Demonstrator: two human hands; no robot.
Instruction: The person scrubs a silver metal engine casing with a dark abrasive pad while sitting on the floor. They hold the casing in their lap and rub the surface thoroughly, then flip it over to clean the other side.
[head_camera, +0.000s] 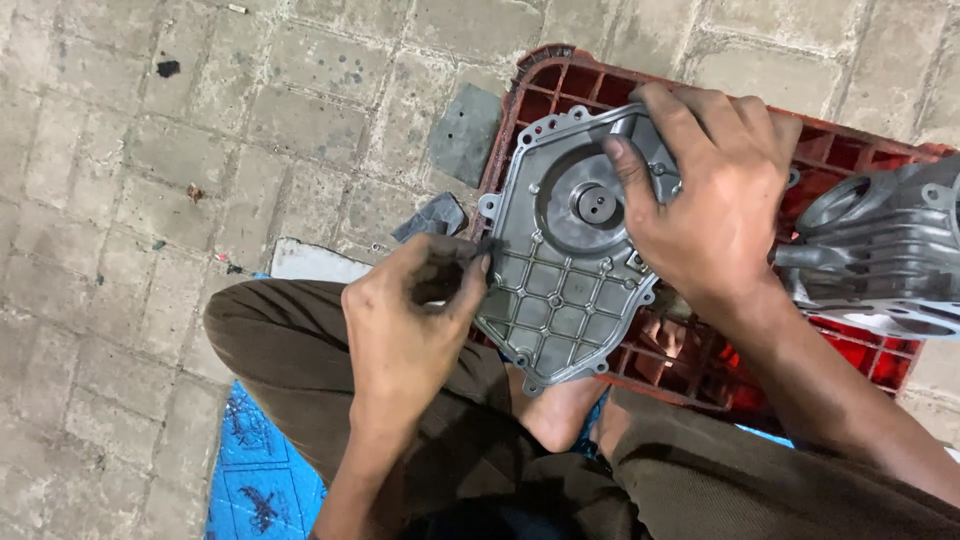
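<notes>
Head view: seated person, knees up, working over a paved stone floor (150, 200).
Work piece: grey cast-aluminium engine side cover with ribbed grid face and bolt lugs round its rim (560, 290), lying tilted on top of a red plastic crate (850, 150), just in front of the person's knees.
Right hand (715, 215): laid flat over the upper right part of the cover, fingers spread and pressing down, thumb beside the round central boss; it grips nothing, it steadies.
Left hand (405, 320): fingers pinched together on a small dark strip (487, 246) at the cover's left edge; what the strip is cannot be told, possibly old gasket.
Step, judged: picking or scraping residue off the mating edge while the cover is pinned.
Next move, judged: calls for firm downward hold from the right hand and a fine pull along the rim, working lug to lug.
Nearby: grey finned engine cylinder (880, 250) on the crate at right; blue printed mat (255, 470) under the legs; grey flat scrap (465, 135) on the floor.
</notes>
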